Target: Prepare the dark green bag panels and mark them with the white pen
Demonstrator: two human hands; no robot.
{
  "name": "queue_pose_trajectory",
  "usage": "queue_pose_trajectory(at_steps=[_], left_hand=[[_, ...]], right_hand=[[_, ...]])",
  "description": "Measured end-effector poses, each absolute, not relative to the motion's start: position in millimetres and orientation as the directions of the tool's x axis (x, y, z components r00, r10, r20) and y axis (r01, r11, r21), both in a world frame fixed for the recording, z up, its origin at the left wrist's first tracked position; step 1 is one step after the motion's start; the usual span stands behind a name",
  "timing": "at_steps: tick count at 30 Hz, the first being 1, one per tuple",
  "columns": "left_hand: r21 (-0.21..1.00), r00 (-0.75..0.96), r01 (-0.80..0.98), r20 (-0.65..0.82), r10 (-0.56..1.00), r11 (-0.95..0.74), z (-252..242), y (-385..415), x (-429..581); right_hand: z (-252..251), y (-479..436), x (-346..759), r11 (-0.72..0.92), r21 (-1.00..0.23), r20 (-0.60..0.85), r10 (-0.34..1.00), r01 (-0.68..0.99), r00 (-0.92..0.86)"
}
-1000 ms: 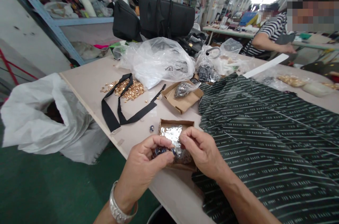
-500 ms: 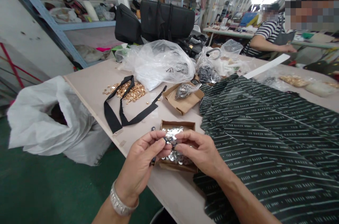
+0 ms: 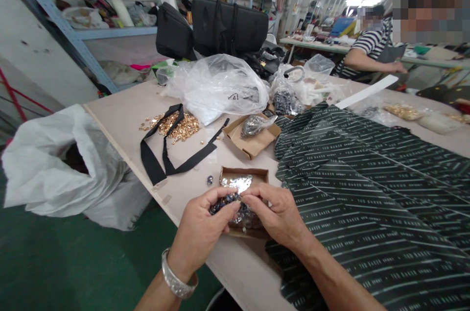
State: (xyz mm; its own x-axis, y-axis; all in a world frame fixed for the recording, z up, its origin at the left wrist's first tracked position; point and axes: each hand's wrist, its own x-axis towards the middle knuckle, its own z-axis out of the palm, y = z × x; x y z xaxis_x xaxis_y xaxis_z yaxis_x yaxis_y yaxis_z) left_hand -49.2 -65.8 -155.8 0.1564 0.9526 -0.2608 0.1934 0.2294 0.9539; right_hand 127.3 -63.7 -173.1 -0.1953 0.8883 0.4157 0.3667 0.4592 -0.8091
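My left hand [image 3: 201, 227], with a silver bracelet at the wrist, is closed around a clump of small dark shiny metal pieces [image 3: 222, 204]. The fingertips of my right hand [image 3: 281, 213] are pinched against the clump beside the left thumb; what they grip is too small to make out. Both hands are over a small open cardboard box [image 3: 262, 173], which holds many flat silver metal pieces [image 3: 240, 183] with holes. The hands hide its near part. One dark round piece [image 3: 209, 180] lies on the table left of the box.
Dark green printed fabric [image 3: 348, 193] covers the table's right side. Farther back are an open carton [image 3: 235, 137] with a bagged lot, gold pieces [image 3: 185, 127], a black strap [image 3: 150, 161] and a plastic bag [image 3: 223, 85]. A white sack [image 3: 40, 164] stands left. Co-workers [image 3: 370, 49] are at right.
My left hand has turned, bringing the clump of dark pieces into view between its fingers. My right hand stays pinched close to it. The view has shifted slightly.
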Motion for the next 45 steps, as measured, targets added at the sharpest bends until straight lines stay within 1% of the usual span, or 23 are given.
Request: queue_pose_trajectory(at_steps=[3, 7, 9, 11, 12, 14, 17, 20, 22, 25, 28, 32, 35, 37, 39, 41, 45], left_hand=[[0.955, 0.188, 0.121, -0.29, 0.938, 0.271, -158.2, -65.4, -50.1], [0.951, 0.218, -0.026, -0.297, 0.93, 0.309, -162.4, -64.0, -53.5], [0.941, 0.26, -0.095, -0.291, 0.921, 0.324, -163.8, -63.4, -55.3], [0.939, 0.278, -0.127, -0.275, 0.92, 0.319, -164.6, -63.5, -56.6], [0.941, 0.276, -0.133, -0.268, 0.923, 0.313, -164.7, -63.7, -57.0], [0.942, 0.271, -0.152, -0.252, 0.929, 0.3, -164.6, -64.5, -57.1], [0.934, 0.261, -0.212, -0.228, 0.938, 0.286, -163.3, -65.8, -55.8], [0.923, 0.234, -0.269, -0.216, 0.948, 0.276, -161.1, -66.2, -53.1], [0.928, 0.208, -0.259, -0.217, 0.954, 0.267, -159.9, -66.2, -51.7], [0.956, 0.165, -0.151, -0.227, 0.96, 0.252, -158.7, -66.5, -50.5], [0.967, 0.126, -0.075, -0.234, 0.964, 0.245, -158.5, -67.1, -50.0], [0.959, 0.125, -0.125, -0.238, 0.963, 0.253, -160.6, -66.6, -49.6], [0.945, 0.125, -0.187, -0.249, 0.96, 0.27, -163.0, -65.2, -49.9], [0.935, 0.12, -0.226, -0.254, 0.96, 0.275, -163.4, -64.6, -50.3], [0.931, 0.119, -0.236, -0.256, 0.959, 0.278, -162.5, -64.7, -50.3], [0.935, 0.106, -0.227, -0.255, 0.961, 0.273, -160.8, -65.2, -49.8], [0.949, 0.119, -0.169, -0.248, 0.962, 0.265, -160.1, -65.7, -48.5]], right_hand=[[-169.9, -65.1, 126.6, 0.409, -0.812, 0.379, 0.912, 0.415, -0.158], [-172.4, -62.5, 129.5, 0.295, -0.853, 0.313, 0.949, 0.429, -0.03], [-174.6, -60.1, 132.0, 0.29, -0.841, 0.297, 0.953, 0.456, -0.057], [-175.1, -58.7, 134.2, 0.305, -0.83, 0.298, 0.95, 0.466, -0.091], [-174.4, -58.7, 135.0, 0.305, -0.837, 0.299, 0.95, 0.454, -0.088], [-171.2, -59.9, 135.9, 0.281, -0.881, 0.268, 0.959, 0.38, -0.089], [-164.7, -63.3, 135.2, 0.243, -0.939, 0.204, 0.963, 0.244, -0.175], [-162.1, -65.4, 132.5, 0.304, -0.913, 0.265, 0.949, 0.272, -0.171], [-164.0, -65.3, 130.8, 0.354, -0.887, 0.323, 0.935, 0.297, -0.149], [-169.7, -63.6, 129.6, 0.412, -0.875, 0.383, 0.91, 0.253, -0.158], [-173.7, -62.2, 129.8, 0.411, -0.888, 0.378, 0.908, 0.207, -0.18], [-173.9, -61.8, 130.0, 0.312, -0.927, 0.282, 0.946, 0.209, -0.163], [-174.0, -61.0, 131.1, 0.258, -0.93, 0.238, 0.965, 0.262, -0.107], [-174.1, -59.9, 132.9, 0.254, -0.918, 0.229, 0.966, 0.303, -0.117], [-173.3, -59.2, 134.6, 0.301, -0.899, 0.261, 0.951, 0.317, -0.164], [-171.4, -59.7, 135.0, 0.363, -0.884, 0.318, 0.929, 0.294, -0.188], [-168.3, -63.7, 130.1, 0.418, -0.873, 0.391, 0.908, 0.25, -0.152]])
